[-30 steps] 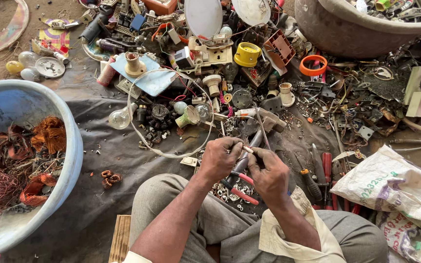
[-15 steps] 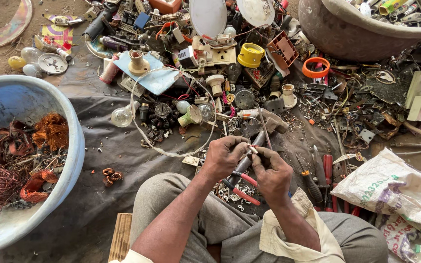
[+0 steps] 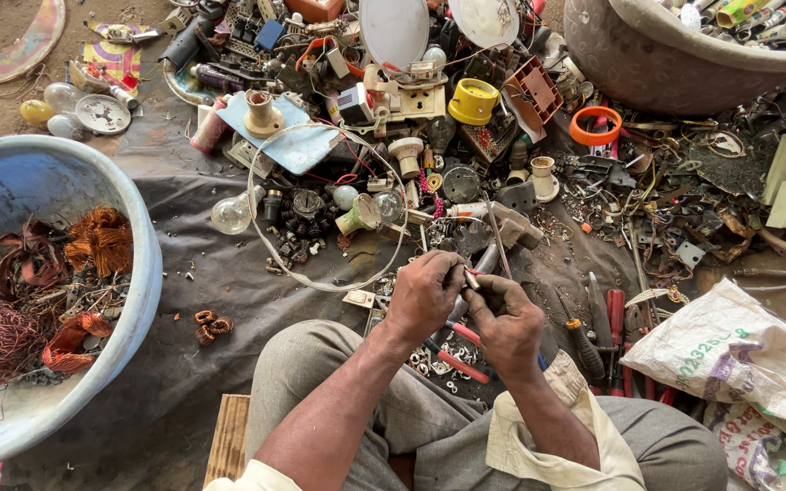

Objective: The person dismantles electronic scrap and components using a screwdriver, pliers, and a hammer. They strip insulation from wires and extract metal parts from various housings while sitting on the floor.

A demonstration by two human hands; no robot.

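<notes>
My left hand (image 3: 425,295) and my right hand (image 3: 507,320) meet over the dark cloth, just above my knees. Both pinch a small pale metal part (image 3: 471,278) between their fingertips; the part is mostly hidden by fingers. A thin white wire loop (image 3: 320,205) curves across the cloth in front of my hands. Red-handled pliers (image 3: 462,355) lie under my hands among small metal bits.
A blue tub (image 3: 143,273) at left holds copper wire coils and scraps. A heap of electrical scrap, bulbs (image 3: 229,215), a yellow cap (image 3: 473,100) and an orange ring (image 3: 595,125) fills the far side. Screwdrivers (image 3: 584,345) and a white sack (image 3: 739,364) lie right. A large bowl (image 3: 666,64) sits top right.
My hands stay together on the small part, with only slight finger shifts. The view has moved a little; nothing else has moved.
</notes>
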